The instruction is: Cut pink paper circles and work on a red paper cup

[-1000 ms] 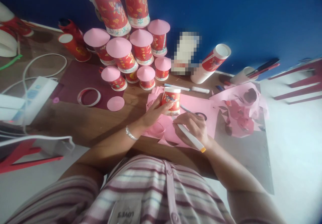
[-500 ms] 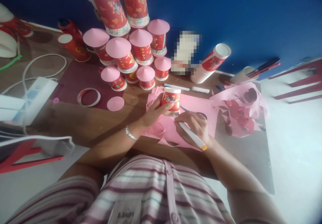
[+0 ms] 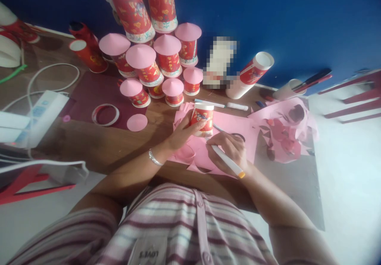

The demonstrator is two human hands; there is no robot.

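Note:
My left hand [image 3: 182,132] grips a small red paper cup [image 3: 203,117] standing upside down on a pink paper sheet [image 3: 229,128] on the wooden table [image 3: 98,146]. My right hand [image 3: 229,150] holds a white marker [image 3: 228,161] with an orange end, its tip at the foot of the cup on the paper. A silver bracelet [image 3: 154,158] circles my left wrist. Both hands are closed.
Several red cups with pink cone lids [image 3: 154,64] are stacked behind. A pink paper disc [image 3: 137,122], a tape ring [image 3: 105,114], a second marker [image 3: 222,105], pink scraps [image 3: 284,130], a lying cup stack [image 3: 251,74] and a power strip with cables [image 3: 38,114] surround the work spot.
My right hand and the marker have crept slightly along the base of the cup. The left hand and cup stay put.

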